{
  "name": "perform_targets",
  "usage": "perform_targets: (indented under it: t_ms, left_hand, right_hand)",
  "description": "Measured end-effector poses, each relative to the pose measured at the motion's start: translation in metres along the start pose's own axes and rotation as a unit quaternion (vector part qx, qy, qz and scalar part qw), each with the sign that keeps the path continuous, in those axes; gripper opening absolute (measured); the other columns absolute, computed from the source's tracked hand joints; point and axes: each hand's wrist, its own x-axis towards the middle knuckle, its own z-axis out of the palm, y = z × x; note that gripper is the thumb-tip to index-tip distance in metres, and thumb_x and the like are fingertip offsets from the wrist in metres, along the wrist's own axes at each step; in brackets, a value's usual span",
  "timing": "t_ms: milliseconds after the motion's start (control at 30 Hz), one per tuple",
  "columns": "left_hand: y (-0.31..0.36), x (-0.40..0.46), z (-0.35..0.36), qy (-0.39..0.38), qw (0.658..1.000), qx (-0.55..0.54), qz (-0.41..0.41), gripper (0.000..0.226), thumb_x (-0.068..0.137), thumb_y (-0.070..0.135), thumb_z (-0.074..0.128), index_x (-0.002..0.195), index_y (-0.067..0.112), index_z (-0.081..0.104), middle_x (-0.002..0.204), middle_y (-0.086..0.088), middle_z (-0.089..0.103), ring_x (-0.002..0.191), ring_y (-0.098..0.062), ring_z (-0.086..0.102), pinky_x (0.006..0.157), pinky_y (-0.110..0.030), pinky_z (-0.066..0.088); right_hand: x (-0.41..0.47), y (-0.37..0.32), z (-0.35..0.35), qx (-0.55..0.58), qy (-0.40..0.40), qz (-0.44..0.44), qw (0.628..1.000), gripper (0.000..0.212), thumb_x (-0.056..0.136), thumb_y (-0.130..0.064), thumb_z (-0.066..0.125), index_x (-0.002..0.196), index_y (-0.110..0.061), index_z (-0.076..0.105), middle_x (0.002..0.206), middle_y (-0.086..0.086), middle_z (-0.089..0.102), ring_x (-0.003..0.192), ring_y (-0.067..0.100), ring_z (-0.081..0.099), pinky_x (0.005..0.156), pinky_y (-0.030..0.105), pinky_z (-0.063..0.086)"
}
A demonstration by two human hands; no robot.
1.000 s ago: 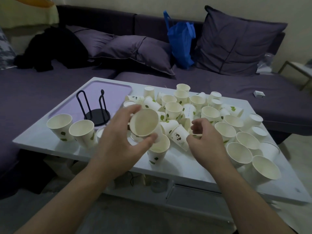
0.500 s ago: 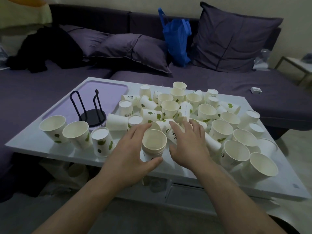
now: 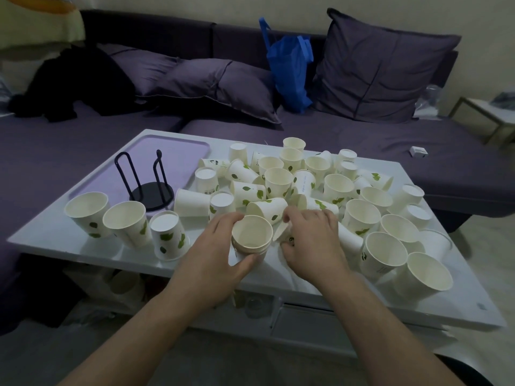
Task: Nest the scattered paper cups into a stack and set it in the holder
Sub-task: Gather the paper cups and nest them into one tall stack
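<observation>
Several white paper cups with green leaf prints lie scattered over the white table [image 3: 83, 246], some upright, some tipped over. My left hand [image 3: 214, 254] grips a short nested stack of cups [image 3: 252, 238] standing near the table's front edge, thumb in front and fingers behind. Just right of it, my right hand [image 3: 309, 240] curls its fingers round a tipped cup [image 3: 281, 231] lying on the table; most of that cup is hidden under the hand. The black wire cup holder [image 3: 152, 190] stands empty at the left back, about a hand's width from the stack.
Three cups [image 3: 122, 222] stand in a row at the table's left front. More cups [image 3: 384, 254] crowd the right front corner. Behind the table runs a purple sofa [image 3: 418, 140] with cushions and a blue bag [image 3: 289, 71]. A small side table [image 3: 490, 112] is at far right.
My left hand lowered its cup onto an upright one, making a stack standing on the table. My right hand came in beside the stack and closed on a tipped cup.
</observation>
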Motion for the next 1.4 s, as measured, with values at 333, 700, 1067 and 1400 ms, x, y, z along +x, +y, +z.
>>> perform_targets:
  t_ms: [333, 700, 1067, 1400]
  left_hand:
    - [-0.002, 0.001, 0.002, 0.002, 0.999, -0.021, -0.042, 0.081, 0.086, 0.052, 0.082, 0.153, 0.036, 0.040, 0.151, 0.017, 0.053, 0.135, -0.007, 0.051, 0.114, -0.040, 0.048]
    - [0.001, -0.001, 0.001, 0.020, 0.996, -0.069, -0.046, 0.073, 0.084, 0.048, 0.085, 0.145, 0.043, 0.043, 0.142, 0.023, 0.059, 0.126, 0.000, 0.056, 0.106, -0.027, 0.050]
    - [-0.023, -0.003, -0.043, 0.092, 0.991, 0.073, -0.066, 0.063, 0.092, 0.016, 0.078, 0.148, 0.024, 0.051, 0.146, 0.007, 0.051, 0.134, -0.012, 0.048, 0.113, -0.032, 0.047]
    - [-0.041, 0.000, -0.050, 0.059, 0.969, 0.185, -0.151, 0.059, 0.101, 0.018, 0.065, 0.155, 0.022, 0.041, 0.150, -0.002, 0.047, 0.134, -0.023, 0.047, 0.104, -0.040, 0.051]
  right_hand:
    - [-0.014, -0.011, -0.047, 0.523, 0.155, 0.012, 0.838, 0.061, 0.091, -0.013, 0.085, 0.142, -0.025, 0.055, 0.131, -0.013, 0.067, 0.122, 0.010, 0.067, 0.101, 0.028, 0.057]
    - [-0.017, -0.031, -0.017, 0.476, 0.029, -0.032, 0.878, 0.067, 0.090, -0.015, 0.084, 0.148, -0.026, 0.053, 0.138, -0.016, 0.062, 0.134, 0.008, 0.060, 0.115, 0.035, 0.051]
    - [-0.022, -0.019, -0.028, 0.448, 0.002, -0.036, 0.893, 0.072, 0.076, -0.030, 0.071, 0.146, -0.031, 0.053, 0.143, -0.018, 0.059, 0.135, -0.002, 0.052, 0.114, 0.027, 0.043]
    - [-0.025, -0.017, -0.027, 0.365, 0.045, -0.042, 0.929, 0.057, 0.079, -0.027, 0.072, 0.134, -0.029, 0.056, 0.128, -0.016, 0.061, 0.123, 0.000, 0.057, 0.101, 0.019, 0.048]
